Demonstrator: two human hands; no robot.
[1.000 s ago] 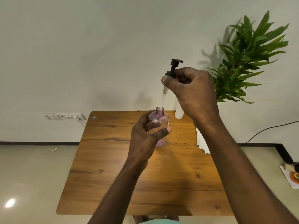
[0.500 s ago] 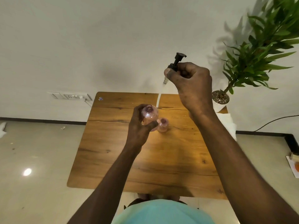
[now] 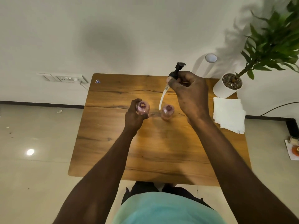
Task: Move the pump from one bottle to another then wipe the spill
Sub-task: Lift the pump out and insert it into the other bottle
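Pump (image 3: 175, 73) is what matters, but from the left: my left hand (image 3: 135, 116) wraps the 1st pink bottle (image 3: 142, 108), neck open, held off to the left on or just over the table (image 3: 113, 143) — I can't tell which. The 2nd bottle (image 3: 167, 112) stands uncapped just right of it. My right hand (image 3: 190, 92) pinches the black pump collar, its long axis tilted so the pale tube (image 3: 162, 99) slants down-left, the tip just beside that 2nd neck, not yet in it. A white napkin (image 3: 228, 114) waits at the right.
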